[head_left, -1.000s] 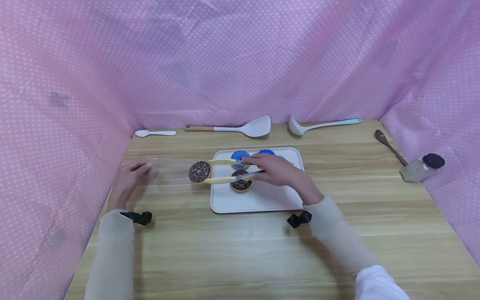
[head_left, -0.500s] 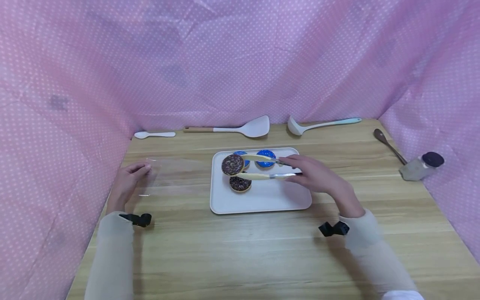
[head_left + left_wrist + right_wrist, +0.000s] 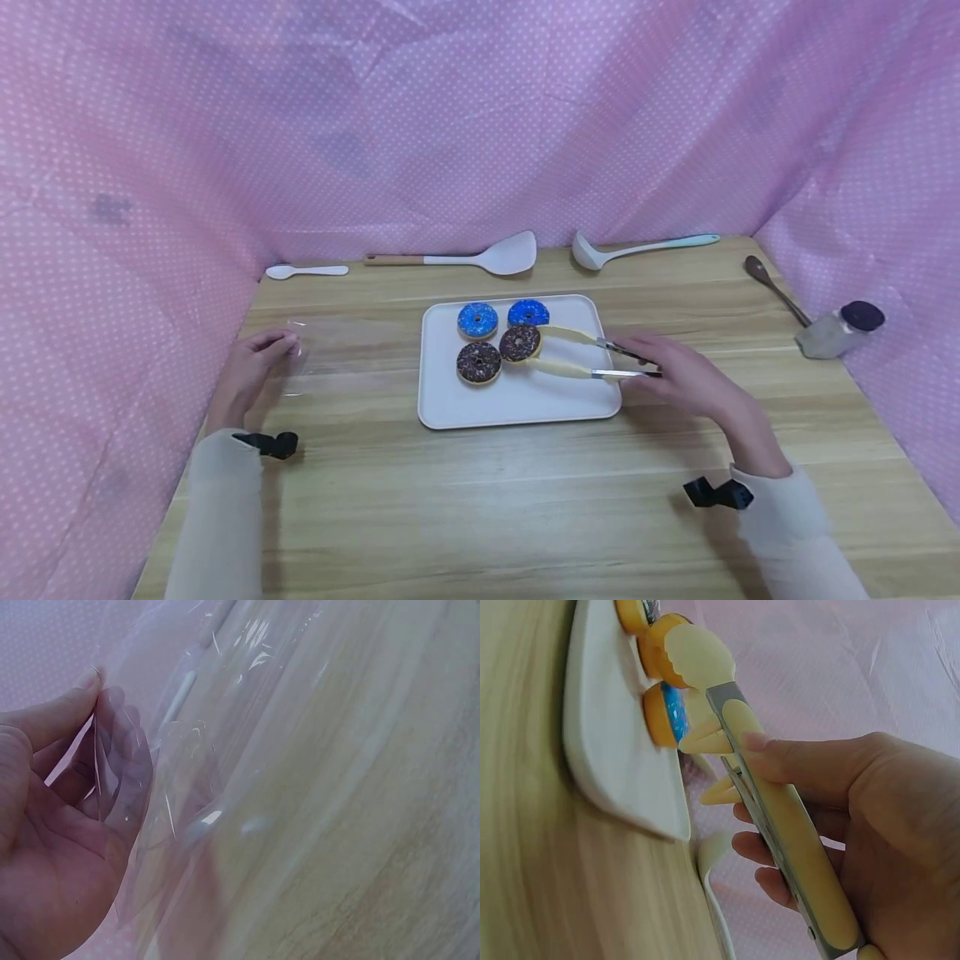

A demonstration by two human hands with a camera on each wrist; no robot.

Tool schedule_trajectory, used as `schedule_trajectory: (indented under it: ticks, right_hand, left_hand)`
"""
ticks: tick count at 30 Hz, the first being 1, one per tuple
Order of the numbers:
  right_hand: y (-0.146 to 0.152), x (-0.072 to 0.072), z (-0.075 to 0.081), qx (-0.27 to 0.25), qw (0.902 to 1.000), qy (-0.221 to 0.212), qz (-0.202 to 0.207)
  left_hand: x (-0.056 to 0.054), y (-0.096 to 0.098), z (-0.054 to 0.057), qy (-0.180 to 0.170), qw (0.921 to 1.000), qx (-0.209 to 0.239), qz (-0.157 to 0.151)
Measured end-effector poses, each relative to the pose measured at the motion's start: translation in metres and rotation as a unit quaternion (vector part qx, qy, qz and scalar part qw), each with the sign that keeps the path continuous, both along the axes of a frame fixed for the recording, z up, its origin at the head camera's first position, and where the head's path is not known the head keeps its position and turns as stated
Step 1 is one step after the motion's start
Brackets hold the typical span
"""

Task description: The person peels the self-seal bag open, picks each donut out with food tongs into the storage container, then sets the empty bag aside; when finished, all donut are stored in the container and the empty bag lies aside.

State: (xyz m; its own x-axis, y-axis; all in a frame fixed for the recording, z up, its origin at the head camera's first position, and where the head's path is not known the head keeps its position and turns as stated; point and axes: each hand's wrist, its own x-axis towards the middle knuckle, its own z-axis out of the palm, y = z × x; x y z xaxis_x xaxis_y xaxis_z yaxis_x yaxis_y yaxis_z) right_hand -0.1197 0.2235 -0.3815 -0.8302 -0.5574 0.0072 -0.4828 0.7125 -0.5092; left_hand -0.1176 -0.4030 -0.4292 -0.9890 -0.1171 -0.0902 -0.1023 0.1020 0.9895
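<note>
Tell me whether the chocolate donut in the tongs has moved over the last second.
Yes. The chocolate donut in the tongs went rightward, from left of the white tray to over it, beside the other chocolate donut.

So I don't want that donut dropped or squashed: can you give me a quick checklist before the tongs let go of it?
1. Tongs held firmly by right hand: ok.
2. Chocolate donut between the tong tips: ok.
3. Donut over the white tray, inside its rim: ok.
4. Donut resting on the tray surface: cannot tell.
5. Clear of the second chocolate donut and the blue donuts: cannot tell, very close.
6. Left hand away from tray, holding clear film: ok.
</note>
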Motion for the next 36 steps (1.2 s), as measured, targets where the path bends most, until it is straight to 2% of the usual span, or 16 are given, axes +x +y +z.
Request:
schedule_trajectory:
  ticks: [6,10,13,15,17,21,23,26,30,36]
  right_hand:
    - [0.007,0.008,-0.007,0.002,0.9996,-0.022,-0.018]
    - [0.008,0.010,-0.010,0.003,0.9989,-0.037,-0.029]
    - [0.007,0.011,-0.012,0.012,0.9986,-0.041,-0.032]
    - [0.009,0.012,-0.012,0.019,0.9984,-0.045,-0.030]
    - [0.012,0.012,-0.012,0.021,0.9983,-0.048,-0.027]
    - [0.022,0.010,-0.010,-0.011,0.9980,-0.045,-0.042]
    - [0.027,0.008,-0.009,-0.033,0.9970,-0.029,-0.064]
    - [0.032,0.003,-0.010,-0.051,0.9924,0.003,-0.112]
    - [0.038,0.000,-0.020,-0.065,0.9794,0.029,-0.189]
    - [0.044,-0.001,-0.037,-0.085,0.9512,0.011,-0.296]
  left_hand:
    - [0.002,0.000,-0.001,-0.002,0.9999,0.010,0.003]
    - [0.001,-0.001,-0.002,0.002,1.0000,0.001,-0.002]
    - [0.000,0.000,-0.002,0.002,0.9995,-0.033,-0.001]
    - [0.000,0.001,0.000,-0.006,0.9971,-0.076,0.003]
    - [0.001,0.003,0.002,-0.022,0.9901,-0.138,0.009]
    - [0.002,0.008,0.008,-0.059,0.9700,-0.235,0.014]
    - [0.001,0.011,0.010,-0.065,0.9640,-0.257,0.016]
    - [-0.001,0.014,0.012,-0.055,0.9583,-0.280,0.016]
    - [-0.002,0.018,0.011,-0.049,0.9492,-0.311,0.008]
    - [-0.002,0.020,0.008,-0.044,0.9324,-0.358,-0.013]
